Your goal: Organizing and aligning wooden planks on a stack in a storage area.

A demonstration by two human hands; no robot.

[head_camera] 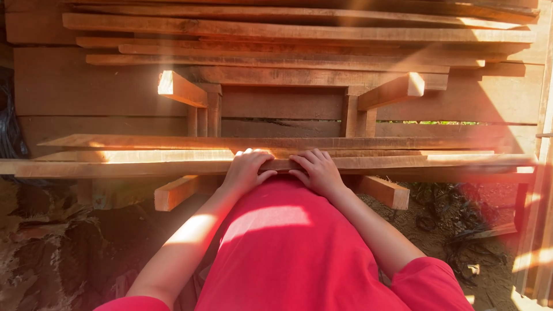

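Note:
A long thin wooden plank [403, 163] lies crosswise on a lower rack, nearest to me. My left hand [247, 170] rests on its near edge, fingers curled over the top. My right hand [317, 170] grips the same plank just to the right, fingers spread over it. Both hands sit close together in front of my red shirt. Two more planks [144, 148] lie just behind this one on the same level.
Above is an upper rack of several stacked planks [288, 34] on two protruding wooden brackets [181, 89] [394, 92]. Lower bracket ends [173, 193] [383, 192] stick out toward me. Wooden wall behind. Dirt ground [461, 242] with debris lies on both sides.

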